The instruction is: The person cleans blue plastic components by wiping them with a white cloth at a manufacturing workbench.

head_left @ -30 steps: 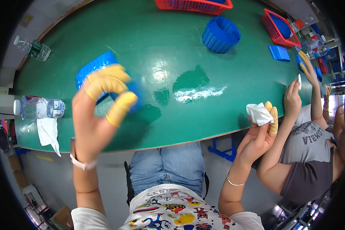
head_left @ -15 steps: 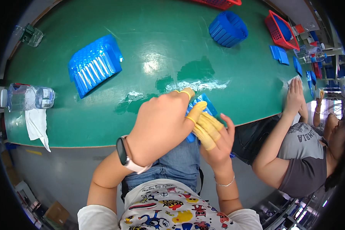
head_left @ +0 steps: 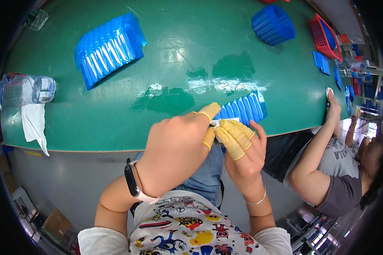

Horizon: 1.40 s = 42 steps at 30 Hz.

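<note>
My left hand [head_left: 178, 129], a band watch on its wrist and yellow finger cots on its thumb and index finger, is closed at the near left end of a blue ribbed plastic strip [head_left: 244, 108]. The strip's ribbed face points up, and its far end extends right over the table. Beside it, my right hand [head_left: 242, 151], with yellow cots on several fingers, is closed on a small white cloth or paper [head_left: 230, 120] against the strip's near edge. Most of the white piece is hidden under those fingers.
On the green table [head_left: 157, 51] lie a larger blue ribbed sheet [head_left: 108, 49], a blue ribbed ring [head_left: 272, 25] and wet patches [head_left: 166, 100]. A clear bottle [head_left: 27, 90] with a white cloth [head_left: 34, 125] is left. A red basket [head_left: 325, 38] and another person [head_left: 323, 165] are right.
The blue strip, bent and mostly covered by my hands before, now reaches out flatter to the right. A white piece has come into sight at my right fingers. The view has shifted slightly.
</note>
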Available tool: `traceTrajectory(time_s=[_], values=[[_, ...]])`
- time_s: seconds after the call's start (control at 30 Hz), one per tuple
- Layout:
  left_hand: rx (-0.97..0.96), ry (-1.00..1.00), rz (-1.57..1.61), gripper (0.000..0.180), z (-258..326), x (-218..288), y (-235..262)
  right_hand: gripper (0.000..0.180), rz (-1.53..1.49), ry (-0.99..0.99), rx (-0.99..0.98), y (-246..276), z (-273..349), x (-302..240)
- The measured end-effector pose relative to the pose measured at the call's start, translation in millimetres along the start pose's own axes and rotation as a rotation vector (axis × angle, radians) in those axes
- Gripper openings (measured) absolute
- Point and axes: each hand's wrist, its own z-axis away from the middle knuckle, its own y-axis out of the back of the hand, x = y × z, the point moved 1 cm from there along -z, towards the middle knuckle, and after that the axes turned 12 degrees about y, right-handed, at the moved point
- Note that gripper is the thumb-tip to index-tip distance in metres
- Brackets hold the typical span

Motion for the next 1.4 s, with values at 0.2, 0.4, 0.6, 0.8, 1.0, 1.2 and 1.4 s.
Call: traceTrajectory(time_s=[0.2, 0.4, 0.6, 0.8, 1.0, 1.2, 1.4], values=[[0.294, -0.236, -0.421, 0.038, 16, 5, -23, 0.037, 0.259, -0.146, 0.128, 10, -2, 36], [0.267, -0.247, -0.424, 0.039, 18, -5, -26, 0.029, 0.055, 0.026, -0.018, 4, -16, 19], [0.322, -0.329, -0.411, 0.037, 35, -6, -35, 0.037, 0.169, -0.073, 0.059, 9, -12, 40], [0.218, -0.412, -0.586, 0.039, 43, -18, -34, 0.044, 0.020, -0.009, -0.169, 17, -2, 9], [0.251, -0.394, -0.616, 0.043, 40, -15, -36, 0.041, 0.052, 0.037, -0.150, 20, -6, 20], [0.264, -0.356, -0.579, 0.045, 34, -7, -42, 0.043, 0.189, -0.124, -0.061, 24, -9, 58], [0.162, -0.336, -0.571, 0.045, 43, -11, -30, 0.043, 0.048, -0.052, -0.128, 25, -8, 30]])
